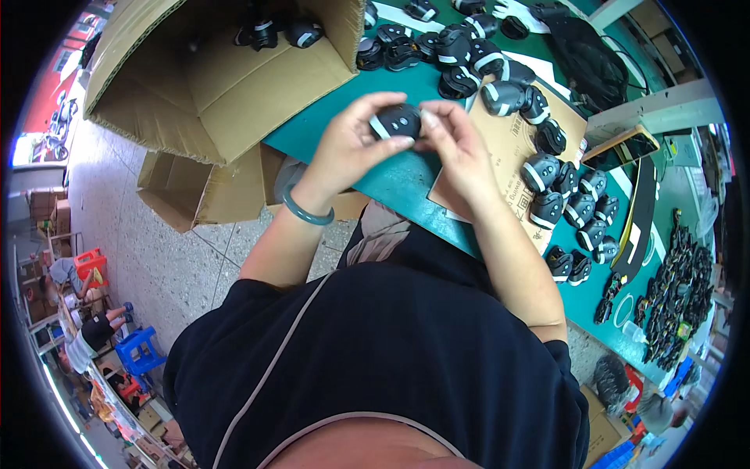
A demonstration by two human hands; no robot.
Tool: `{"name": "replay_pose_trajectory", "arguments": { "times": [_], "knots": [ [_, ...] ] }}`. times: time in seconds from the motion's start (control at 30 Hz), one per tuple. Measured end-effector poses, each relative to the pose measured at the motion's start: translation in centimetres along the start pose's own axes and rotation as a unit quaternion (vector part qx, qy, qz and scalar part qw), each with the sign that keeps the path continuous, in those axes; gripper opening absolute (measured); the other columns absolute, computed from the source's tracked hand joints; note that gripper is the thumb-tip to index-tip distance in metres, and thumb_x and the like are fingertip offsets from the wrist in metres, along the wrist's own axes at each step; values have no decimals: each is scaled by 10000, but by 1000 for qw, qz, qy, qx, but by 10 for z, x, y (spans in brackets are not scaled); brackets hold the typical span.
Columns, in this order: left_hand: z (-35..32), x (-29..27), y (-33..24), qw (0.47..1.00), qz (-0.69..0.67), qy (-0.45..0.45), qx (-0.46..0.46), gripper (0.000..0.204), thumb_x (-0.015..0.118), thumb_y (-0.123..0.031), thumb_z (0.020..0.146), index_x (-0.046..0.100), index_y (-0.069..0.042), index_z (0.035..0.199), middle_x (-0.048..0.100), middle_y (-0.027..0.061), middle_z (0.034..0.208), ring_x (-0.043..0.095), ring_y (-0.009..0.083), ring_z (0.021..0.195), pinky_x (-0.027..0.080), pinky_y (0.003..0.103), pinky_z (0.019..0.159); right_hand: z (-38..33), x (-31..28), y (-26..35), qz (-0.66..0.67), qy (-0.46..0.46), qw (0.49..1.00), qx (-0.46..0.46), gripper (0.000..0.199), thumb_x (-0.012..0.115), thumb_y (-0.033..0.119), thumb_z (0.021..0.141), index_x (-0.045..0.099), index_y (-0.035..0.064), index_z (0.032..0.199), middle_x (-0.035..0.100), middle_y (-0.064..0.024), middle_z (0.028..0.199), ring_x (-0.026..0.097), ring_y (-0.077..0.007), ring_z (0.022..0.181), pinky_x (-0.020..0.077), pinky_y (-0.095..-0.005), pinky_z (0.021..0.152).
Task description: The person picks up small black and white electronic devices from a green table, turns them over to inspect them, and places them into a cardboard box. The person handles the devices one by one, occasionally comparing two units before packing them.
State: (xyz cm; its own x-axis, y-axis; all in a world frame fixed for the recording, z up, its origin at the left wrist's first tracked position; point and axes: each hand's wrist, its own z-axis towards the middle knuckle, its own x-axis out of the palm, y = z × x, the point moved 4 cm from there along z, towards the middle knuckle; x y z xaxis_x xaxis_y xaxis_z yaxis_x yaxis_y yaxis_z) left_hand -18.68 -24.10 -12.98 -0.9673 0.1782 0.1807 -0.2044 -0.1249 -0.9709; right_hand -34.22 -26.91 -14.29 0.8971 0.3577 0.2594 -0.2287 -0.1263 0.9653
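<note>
Between both hands, above the edge of the green table (383,176), is a black domed protective pad (400,123) with small holes and a white band. My left hand (355,141) grips its left side, thumb along the lower edge and fingers over the top. My right hand (457,144) pinches its right end between thumb and fingers. Farther right, several like pads (539,172) lie on a flat brown cardboard sheet (500,164) and on the table. More pads (453,47) are heaped at the back. The pad's underside is hidden.
A large open cardboard box (234,102) on the left has a few black pads (303,33) inside. Another open box (211,187) sits below it. A phone (625,148) leans at the right, near a pile of small dark parts (676,289). People sit at benches far left.
</note>
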Motion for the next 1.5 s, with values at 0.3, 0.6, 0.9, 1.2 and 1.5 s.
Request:
{"name": "replay_pose_trajectory", "arguments": {
  "times": [0.3, 0.6, 0.9, 1.2, 1.5],
  "knots": [
    [28, -118, -20, 965, 108, -201, 129, 511, 718, 68, 745, 523, -35, 1206, 571, 92, 1153, 566, 182, 1065, 461, 304, 937, 54, -26, 30, -782, -114, 581, -195, 552, 758, 359, 730, 577, 50, 1149, 604, -130, 1152, 559, -295, 1064, 335, -471, 1006],
    [20, -115, -53, 881, 346, -280, 158, 500, 707, -119, 802, 534, -76, 1268, 560, 91, 1209, 551, 213, 1102, 439, 379, 952, 22, -30, 32, -104, -43, 987, -118, 377, 643, 288, 898, 582, 16, 1152, 658, -75, 1041, 613, -200, 964, 417, -336, 934],
    [0, 21, -15, 992, 20, 59, 114, 647, 727, -123, 821, 418, -34, 1383, 472, 104, 1341, 480, 197, 1221, 426, 344, 987, -14, 5, 16, 310, 16, 947, 85, 396, 378, 336, 1018, 497, 27, 1235, 623, -125, 1130, 634, -217, 973, 511, -359, 865],
    [-18, 17, 3, 959, -264, 72, -69, 667, 411, -479, 983, 317, 25, 1410, 415, 144, 1392, 480, 213, 1233, 456, 392, 996, -35, 18, 41, -387, 65, 859, -328, 597, 818, 22, 646, 523, 66, 1164, 571, -125, 1263, 554, -302, 1164, 462, -390, 955],
    [-21, -11, 1, 982, -129, 70, -120, 446, 575, -59, 902, 439, -19, 1325, 544, 95, 1204, 528, 164, 1133, 446, 324, 967, -25, 28, 34, -349, 82, 896, -263, 707, 813, -10, 588, 530, 81, 1230, 562, -149, 1248, 547, -328, 1163, 477, -383, 955]
  ]
}}
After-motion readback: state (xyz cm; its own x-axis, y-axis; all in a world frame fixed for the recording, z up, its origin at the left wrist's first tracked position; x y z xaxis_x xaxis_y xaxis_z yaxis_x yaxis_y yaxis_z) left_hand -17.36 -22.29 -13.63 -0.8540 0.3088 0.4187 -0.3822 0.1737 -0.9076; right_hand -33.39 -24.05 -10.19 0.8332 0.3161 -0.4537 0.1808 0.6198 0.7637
